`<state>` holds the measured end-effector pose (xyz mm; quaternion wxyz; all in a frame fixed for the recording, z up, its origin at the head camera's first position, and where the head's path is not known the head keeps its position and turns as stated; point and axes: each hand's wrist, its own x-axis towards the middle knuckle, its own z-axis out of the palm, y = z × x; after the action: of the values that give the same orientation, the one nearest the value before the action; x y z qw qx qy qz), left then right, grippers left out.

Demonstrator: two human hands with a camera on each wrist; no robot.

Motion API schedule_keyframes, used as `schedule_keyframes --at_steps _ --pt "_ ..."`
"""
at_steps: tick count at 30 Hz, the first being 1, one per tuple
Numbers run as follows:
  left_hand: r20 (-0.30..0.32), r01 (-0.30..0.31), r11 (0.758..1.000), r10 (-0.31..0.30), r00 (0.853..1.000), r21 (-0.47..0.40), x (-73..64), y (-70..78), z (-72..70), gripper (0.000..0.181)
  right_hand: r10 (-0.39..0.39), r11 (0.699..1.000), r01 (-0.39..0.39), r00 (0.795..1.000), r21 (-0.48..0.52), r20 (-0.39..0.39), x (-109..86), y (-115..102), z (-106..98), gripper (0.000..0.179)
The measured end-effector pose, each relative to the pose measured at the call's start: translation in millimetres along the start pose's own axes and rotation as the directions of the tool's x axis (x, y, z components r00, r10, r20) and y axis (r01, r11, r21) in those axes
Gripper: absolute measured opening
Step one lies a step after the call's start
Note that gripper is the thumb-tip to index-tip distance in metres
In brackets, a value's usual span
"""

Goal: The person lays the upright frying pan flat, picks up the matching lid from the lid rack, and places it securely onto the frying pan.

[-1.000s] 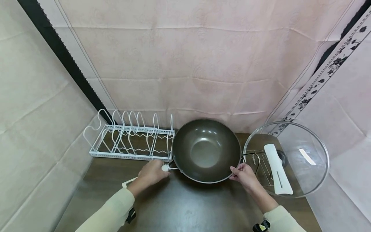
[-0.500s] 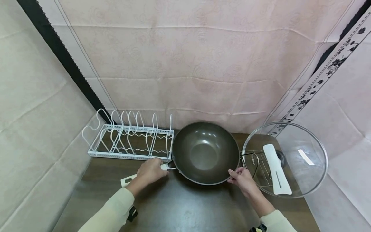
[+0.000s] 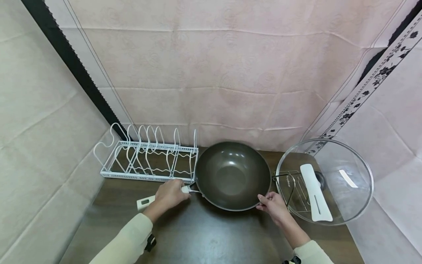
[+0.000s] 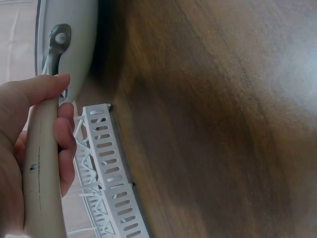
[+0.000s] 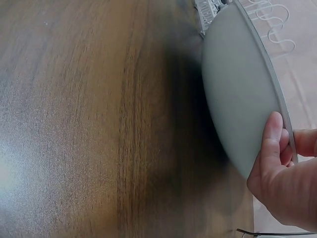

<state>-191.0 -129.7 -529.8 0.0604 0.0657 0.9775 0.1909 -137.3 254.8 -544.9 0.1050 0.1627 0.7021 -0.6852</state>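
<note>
A dark-lined wok [image 3: 232, 176] with a pale outside stands out in the middle of the head view. My left hand [image 3: 171, 193] grips its cream handle [image 4: 43, 168], fingers curled round it close to the metal joint. On the opposite side, my right hand [image 3: 274, 208] pinches the rim, thumb inside and fingers against the pale outer wall [image 5: 237, 84]. Both wrist views show a shadow beneath the wok, but whether its base touches the table I cannot tell.
A white wire dish rack [image 3: 148, 179] stands left of the wok, close to its edge. At right, a glass lid [image 3: 349, 198] with a white upright handle leans on a wire stand [image 3: 293, 187]. Patterned cloth walls [image 3: 230, 73] enclose the wooden table [image 3: 211, 238].
The wok has come down slightly toward the person. My right hand has shifted a little left and nearer along with the rim; the left hand keeps its grip on the handle.
</note>
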Motion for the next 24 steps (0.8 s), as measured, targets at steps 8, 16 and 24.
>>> schedule_keyframes --at_steps 8,16,24 --pt "0.006 -0.003 1.000 0.003 1.000 0.011 1.7 0.7 2.7 0.040 0.012 1.000 -0.012 1.000 0.004 0.005 -0.9 3 -2 0.022" --pt "0.011 -0.006 1.000 0.006 1.000 0.022 4.1 0.6 2.1 0.038 0.005 1.000 -0.005 1.000 0.022 0.018 -0.1 9 -2 0.022" --pt "0.005 -0.043 0.998 0.043 0.999 0.036 4.3 -1.1 -0.4 0.039 0.038 0.999 -0.039 0.999 0.034 0.032 -1.9 14 -3 0.022"
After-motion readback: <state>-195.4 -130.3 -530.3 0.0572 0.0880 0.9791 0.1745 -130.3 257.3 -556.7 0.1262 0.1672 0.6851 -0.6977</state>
